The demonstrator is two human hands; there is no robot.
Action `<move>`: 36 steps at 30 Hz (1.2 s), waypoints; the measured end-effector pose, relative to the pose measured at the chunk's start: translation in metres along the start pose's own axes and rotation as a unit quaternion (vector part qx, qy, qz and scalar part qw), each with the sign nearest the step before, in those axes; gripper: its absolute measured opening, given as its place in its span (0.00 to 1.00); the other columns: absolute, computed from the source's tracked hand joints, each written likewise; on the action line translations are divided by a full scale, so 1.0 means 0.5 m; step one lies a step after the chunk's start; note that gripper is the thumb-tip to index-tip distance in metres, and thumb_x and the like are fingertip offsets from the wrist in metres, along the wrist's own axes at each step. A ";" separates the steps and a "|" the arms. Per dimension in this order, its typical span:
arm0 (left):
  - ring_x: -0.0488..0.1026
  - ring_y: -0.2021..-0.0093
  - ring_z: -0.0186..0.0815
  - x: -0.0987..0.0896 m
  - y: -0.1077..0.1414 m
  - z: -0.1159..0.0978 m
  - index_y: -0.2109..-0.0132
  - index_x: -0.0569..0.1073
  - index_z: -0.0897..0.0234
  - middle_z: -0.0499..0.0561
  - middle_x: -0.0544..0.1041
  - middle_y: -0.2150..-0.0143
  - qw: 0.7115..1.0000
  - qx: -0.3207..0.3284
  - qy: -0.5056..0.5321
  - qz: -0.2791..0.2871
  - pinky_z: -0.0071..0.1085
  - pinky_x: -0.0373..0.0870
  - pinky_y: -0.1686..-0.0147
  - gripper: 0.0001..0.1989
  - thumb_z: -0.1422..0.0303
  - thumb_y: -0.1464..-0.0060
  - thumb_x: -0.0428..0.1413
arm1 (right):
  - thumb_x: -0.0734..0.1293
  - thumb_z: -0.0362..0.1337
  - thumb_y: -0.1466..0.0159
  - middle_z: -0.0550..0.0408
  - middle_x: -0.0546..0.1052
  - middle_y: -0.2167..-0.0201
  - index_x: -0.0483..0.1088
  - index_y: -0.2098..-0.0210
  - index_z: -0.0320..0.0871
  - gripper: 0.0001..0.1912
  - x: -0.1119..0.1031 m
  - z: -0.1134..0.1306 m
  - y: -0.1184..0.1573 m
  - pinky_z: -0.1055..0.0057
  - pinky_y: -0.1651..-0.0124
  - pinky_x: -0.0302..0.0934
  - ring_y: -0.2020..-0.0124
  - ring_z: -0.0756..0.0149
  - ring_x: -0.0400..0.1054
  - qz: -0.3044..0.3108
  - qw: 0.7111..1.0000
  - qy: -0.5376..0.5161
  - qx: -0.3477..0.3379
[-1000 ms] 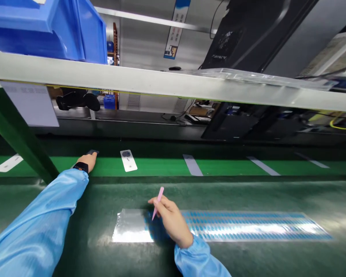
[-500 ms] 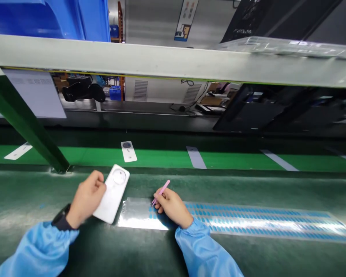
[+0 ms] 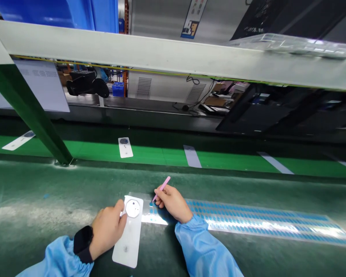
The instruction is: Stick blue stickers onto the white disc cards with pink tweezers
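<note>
My left hand [image 3: 108, 227] grips the left edge of a white phone back panel [image 3: 128, 238], whose round camera area lies near its top. The panel partly covers the left end of a clear sheet [image 3: 158, 220] bearing rows of small blue stickers [image 3: 248, 213]. Pinched in my right hand [image 3: 173, 202] is a pair of pink tweezers [image 3: 163, 186]. Their tips point down at the sheet, with a small blue sticker [image 3: 151, 204] at them; whether it is lifted off I cannot tell.
Beyond the green bench [image 3: 75, 192] runs a bright green conveyor strip [image 3: 155, 154] with another white panel [image 3: 125, 147] and several pale pieces. A slanted green post [image 3: 31, 111] stands at the left, and a white crossbeam [image 3: 161, 54] spans above.
My left hand has brought the white panel right and nearer to me, over the sheet's left end, turning it more upright. The right hand has barely moved; a blue sticker now shows at the tweezer tips.
</note>
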State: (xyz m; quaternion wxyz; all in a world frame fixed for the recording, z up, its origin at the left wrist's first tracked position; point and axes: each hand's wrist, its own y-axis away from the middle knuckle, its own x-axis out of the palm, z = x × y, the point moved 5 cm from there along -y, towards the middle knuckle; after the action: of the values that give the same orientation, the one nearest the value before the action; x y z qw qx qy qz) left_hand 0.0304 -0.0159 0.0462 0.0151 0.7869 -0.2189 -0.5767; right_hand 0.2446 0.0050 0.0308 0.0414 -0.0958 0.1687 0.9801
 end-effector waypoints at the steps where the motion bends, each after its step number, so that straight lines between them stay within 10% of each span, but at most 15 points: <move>1: 0.72 0.67 0.39 -0.002 -0.004 -0.006 0.63 0.65 0.60 0.47 0.72 0.72 1.000 0.023 -0.004 -0.009 0.30 0.58 0.68 0.02 0.69 0.42 0.48 | 0.65 0.44 0.48 0.62 0.69 0.86 0.64 0.77 0.42 0.12 -0.002 0.000 0.001 0.77 0.81 0.57 0.85 0.75 0.62 0.003 1.000 -0.012 -0.001; 8: 0.58 0.41 0.52 0.004 -0.029 -0.011 0.55 0.72 0.56 0.50 0.72 0.48 0.987 0.131 0.054 -0.071 0.48 0.54 0.47 0.22 0.63 0.60 0.66 | 0.67 0.52 0.49 0.59 0.71 0.85 0.65 0.76 0.42 0.19 0.031 0.018 0.028 0.76 0.82 0.56 0.85 0.73 0.63 0.010 0.999 -0.046 -0.027; 36: 0.58 0.41 0.56 0.027 -0.020 -0.011 0.55 0.73 0.58 0.53 0.74 0.49 0.975 0.176 0.046 -0.125 0.53 0.55 0.49 0.23 0.57 0.59 0.66 | 0.65 0.50 0.48 0.59 0.71 0.83 0.65 0.75 0.42 0.16 0.084 -0.008 0.029 0.75 0.82 0.59 0.83 0.70 0.66 -0.013 0.999 0.012 0.027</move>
State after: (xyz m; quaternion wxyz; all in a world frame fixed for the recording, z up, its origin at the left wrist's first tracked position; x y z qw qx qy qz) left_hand 0.0417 -0.0131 0.0330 -0.1859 0.8243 -0.2156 -0.4893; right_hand 0.2026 -0.0077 0.0234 0.0551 -0.1085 0.1942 0.9734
